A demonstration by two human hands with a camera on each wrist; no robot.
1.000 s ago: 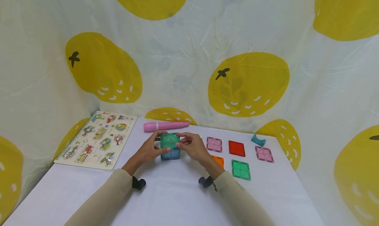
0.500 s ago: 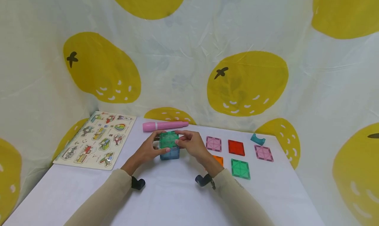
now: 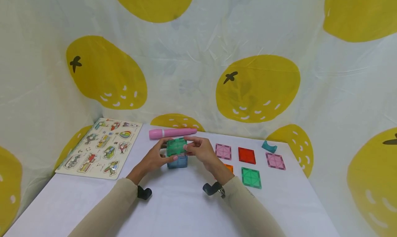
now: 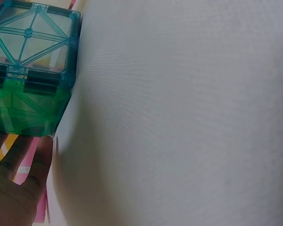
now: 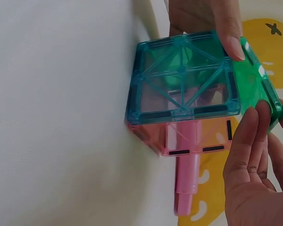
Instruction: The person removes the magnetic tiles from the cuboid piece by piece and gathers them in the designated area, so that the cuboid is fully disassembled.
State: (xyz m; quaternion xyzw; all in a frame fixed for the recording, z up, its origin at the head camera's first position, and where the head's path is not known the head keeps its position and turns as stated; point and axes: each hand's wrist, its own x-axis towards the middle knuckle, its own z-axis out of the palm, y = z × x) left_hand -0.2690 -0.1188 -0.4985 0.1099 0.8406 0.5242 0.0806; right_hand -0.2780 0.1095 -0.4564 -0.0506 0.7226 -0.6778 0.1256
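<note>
Mid-tabletop, just near of the pink pen (image 3: 172,132), stands a small cube (image 3: 177,153) of magnetic tiles, and both hands are on it: the left hand (image 3: 154,157) pinches its left side, thumb on the blue front wall, while the right hand (image 3: 201,150) pinches the green lid (image 5: 259,75) at its right edge. The lid looks only half seated, so a push off-centre could pop a wall loose and fold the whole cube flat. A wide sweep of the right wrist might scatter the loose tiles (image 3: 247,155) lying just right of it. The puzzle board (image 3: 99,147) sits well apart on the left; the near tabletop (image 3: 180,209) offers plenty of room to pull back.
</note>
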